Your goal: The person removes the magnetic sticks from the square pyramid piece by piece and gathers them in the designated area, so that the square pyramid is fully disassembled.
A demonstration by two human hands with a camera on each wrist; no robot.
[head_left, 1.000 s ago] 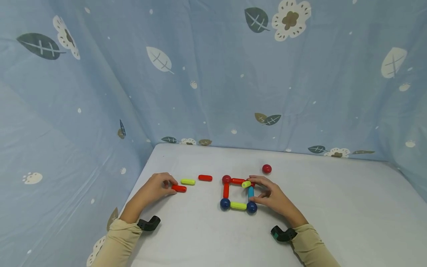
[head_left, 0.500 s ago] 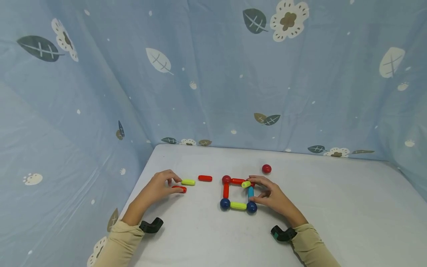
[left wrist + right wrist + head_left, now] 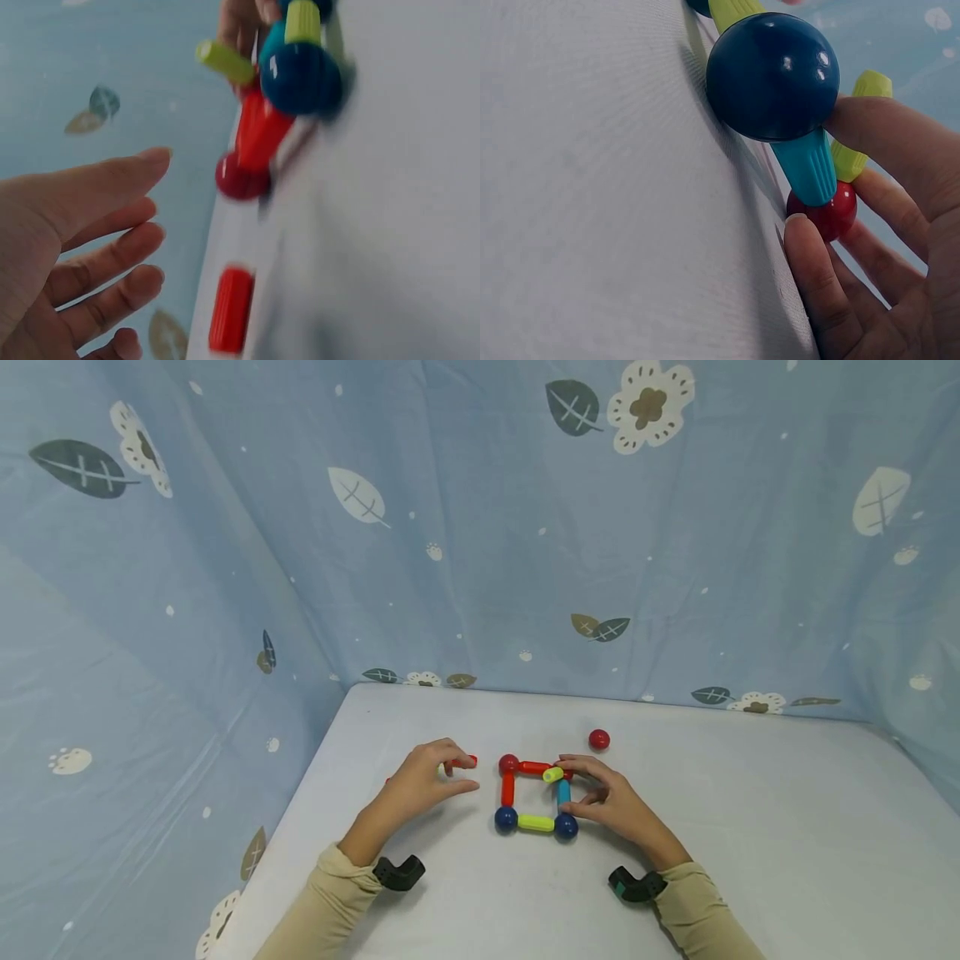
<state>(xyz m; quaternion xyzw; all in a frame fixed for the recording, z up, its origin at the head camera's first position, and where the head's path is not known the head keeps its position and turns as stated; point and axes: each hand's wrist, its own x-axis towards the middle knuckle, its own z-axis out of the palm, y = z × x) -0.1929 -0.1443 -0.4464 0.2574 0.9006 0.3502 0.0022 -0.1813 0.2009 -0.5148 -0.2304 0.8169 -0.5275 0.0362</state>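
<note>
A square of magnetic building rods and balls lies on the table: red rods (image 3: 508, 789), a yellow rod (image 3: 536, 822), a blue rod (image 3: 564, 793), dark blue balls (image 3: 506, 818) and red balls (image 3: 509, 764). At its far right corner a short yellow rod (image 3: 553, 774) sticks up from a red ball (image 3: 832, 210). My right hand (image 3: 611, 802) holds that side, fingers about the red ball and thumb against a dark blue ball (image 3: 772, 75). Left of the square, my left hand (image 3: 420, 781) hovers with fingers and thumb apart, nothing between them. A loose red rod (image 3: 231, 309) lies beyond it.
A single red ball (image 3: 599, 739) rests behind the square. Two more loose rods, one red and one yellow, are mostly hidden behind the left hand. The white table (image 3: 712, 793) meets a patterned blue cloth (image 3: 480, 568) at the back and left.
My left hand has moved right, from the nearer loose red rod past the yellow one toward the square, leaving those rods on the table. The right hand stays put.
</note>
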